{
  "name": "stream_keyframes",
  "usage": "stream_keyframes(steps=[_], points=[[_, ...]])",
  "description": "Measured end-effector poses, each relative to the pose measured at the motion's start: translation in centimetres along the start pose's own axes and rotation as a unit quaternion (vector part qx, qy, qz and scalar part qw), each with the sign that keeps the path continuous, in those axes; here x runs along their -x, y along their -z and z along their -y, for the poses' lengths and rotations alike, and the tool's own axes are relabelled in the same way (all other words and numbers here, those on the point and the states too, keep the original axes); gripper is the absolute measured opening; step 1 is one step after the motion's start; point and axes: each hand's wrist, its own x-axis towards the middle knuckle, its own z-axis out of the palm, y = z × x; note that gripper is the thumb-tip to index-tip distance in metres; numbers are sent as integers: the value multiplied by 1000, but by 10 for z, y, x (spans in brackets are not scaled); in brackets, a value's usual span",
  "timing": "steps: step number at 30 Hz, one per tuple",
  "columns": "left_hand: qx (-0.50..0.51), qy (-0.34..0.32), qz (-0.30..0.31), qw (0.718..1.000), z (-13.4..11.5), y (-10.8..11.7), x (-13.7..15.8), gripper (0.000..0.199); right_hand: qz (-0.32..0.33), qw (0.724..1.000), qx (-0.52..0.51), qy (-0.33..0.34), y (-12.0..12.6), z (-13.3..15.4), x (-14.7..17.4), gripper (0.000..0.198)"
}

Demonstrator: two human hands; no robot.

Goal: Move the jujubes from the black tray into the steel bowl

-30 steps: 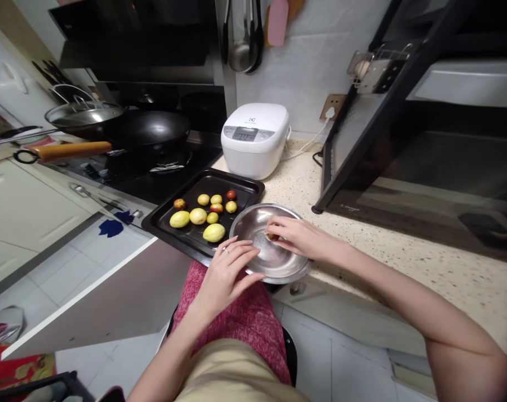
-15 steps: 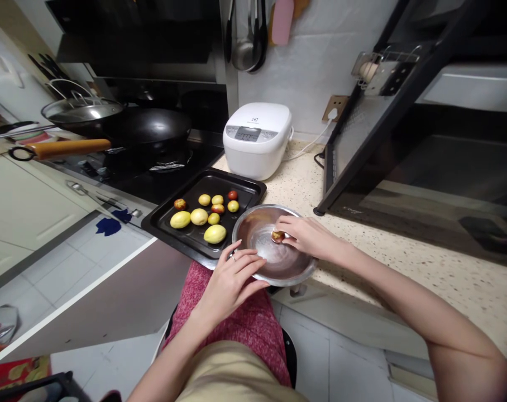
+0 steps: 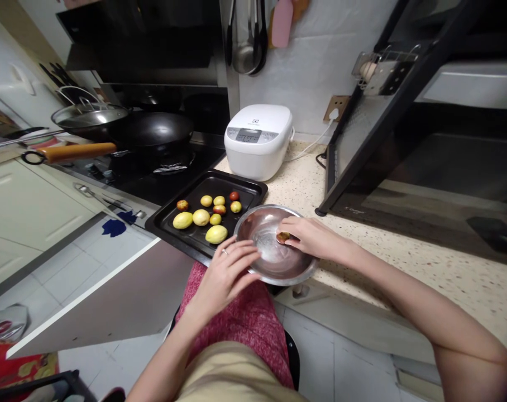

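Note:
My right hand (image 3: pixel 301 234) reaches into a steel bowl (image 3: pixel 291 274), its fingers closed around a small reddish-brown and yellow fruit (image 3: pixel 283 238) that looks like a jujube. That fruit is partly covered by my fingers. At the bowl's left rim is my left hand (image 3: pixel 232 265), fingers stretched out and apart, holding nothing; whether it touches the rim I cannot tell. Left of the bowl, a black baking tray (image 3: pixel 173 239) bears several similar fruits, yellow ones such as the large oval one (image 3: pixel 216 234) and reddish ones such as the small dark one (image 3: pixel 234 196).
Behind the tray stands a white rice cooker (image 3: pixel 257 142), plugged into a wall socket (image 3: pixel 336 107). On the stove at left sits a black wok (image 3: pixel 157 131) with an orange-brown handle. A black oven (image 3: pixel 438 184) takes up the right side. Below the tray, a cabinet door (image 3: pixel 111 296) stands ajar.
My left hand has drawn slightly left from the bowl, its fingers lifting off the rim area. My right hand, with the fruit, has shifted slightly right inside the bowl.

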Motion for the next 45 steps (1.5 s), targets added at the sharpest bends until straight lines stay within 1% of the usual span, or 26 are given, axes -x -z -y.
stream_keyframes(steps=[2,4,7,8,9,11,13,14,15,17,23,30,35,38,40,42,44,45], points=[[-30,37,-38,998,19,14,-3,28,-2,1000,2,-3,1,1,1,11],[-69,101,-73,990,45,31,-7,28,-2,1000,0,0,3,1,2,11],[-153,186,-80,967,90,58,-16,33,-12,1000,-3,10,6,0,4,11],[-179,214,-64,958,104,66,-20,35,-17,1000,-3,13,6,0,4,11],[-205,240,-32,948,118,73,-23,37,-22,1000,-4,16,7,0,5,11],[-240,270,58,931,140,86,-29,41,-29,999,-5,25,9,0,6,11],[-247,261,136,923,157,94,-34,46,-33,999,-4,31,11,1,8,10],[-245,252,162,922,163,96,-35,48,-34,999,-3,33,12,1,8,10],[-242,244,178,922,168,97,-37,50,-35,999,-2,33,12,2,8,9],[-236,242,186,923,176,97,-38,50,-38,999,-2,32,14,1,9,8],[-244,262,188,915,186,94,-43,49,-59,997,2,43,12,-4,8,8],[-228,274,206,911,194,99,-53,46,-76,996,-2,54,9,-8,8,12],[-192,279,196,920,203,101,-56,35,-90,994,-7,56,7,-10,7,14],[-183,282,184,923,207,103,-56,33,-101,993,-14,53,6,-11,6,15],[-176,288,153,929,204,105,-58,36,-109,992,-18,55,5,-11,6,16],[-143,286,87,943,190,106,-60,39,-120,991,-20,61,5,-11,5,18],[-77,269,7,960,164,101,-63,43,-140,987,-27,74,4,-10,4,20],[-44,252,-19,966,148,96,-65,45,-153,984,-32,85,4,-10,3,21]])
